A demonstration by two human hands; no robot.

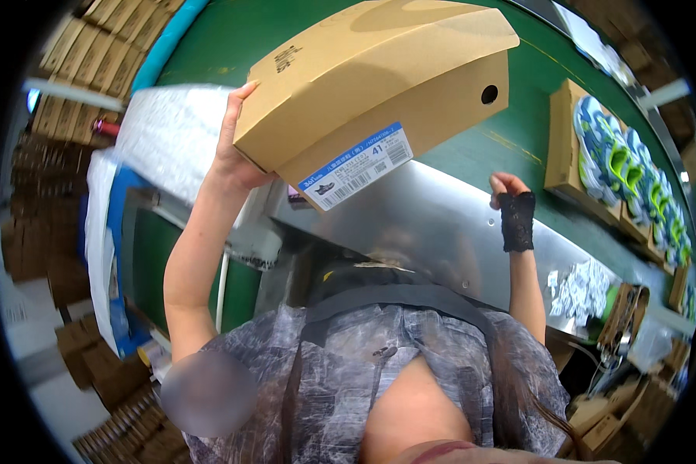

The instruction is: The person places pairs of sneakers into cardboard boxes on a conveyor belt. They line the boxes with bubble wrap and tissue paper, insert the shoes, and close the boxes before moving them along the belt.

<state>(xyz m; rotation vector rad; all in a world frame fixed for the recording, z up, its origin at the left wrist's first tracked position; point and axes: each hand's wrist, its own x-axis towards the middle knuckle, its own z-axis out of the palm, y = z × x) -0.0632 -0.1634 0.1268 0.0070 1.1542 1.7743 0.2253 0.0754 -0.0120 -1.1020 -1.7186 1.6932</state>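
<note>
My left hand [236, 164] grips the left end of a tan cardboard shoebox [441, 85], its thumb up along the lid's edge. The box is raised and tilted above the green work table. Its lid appears shut. A blue-and-white label [356, 166] is stuck on the end facing me, and a round dark hole shows in the side toward the right. To the right of the box, my right hand [507, 185], with a black lace band on the wrist, hangs over the metal table edge. Its fingers are loosely bent and apart, with nothing visible in them.
Open shoeboxes with several blue, white and lime sneakers [619, 158] stand in a row on the green table [448, 193] at right. Crumpled white paper [584, 290] lies near the metal strip [441, 232]. A translucent plastic-covered stack [170, 127] sits at left. Stacked cartons [93, 58] fill the far left.
</note>
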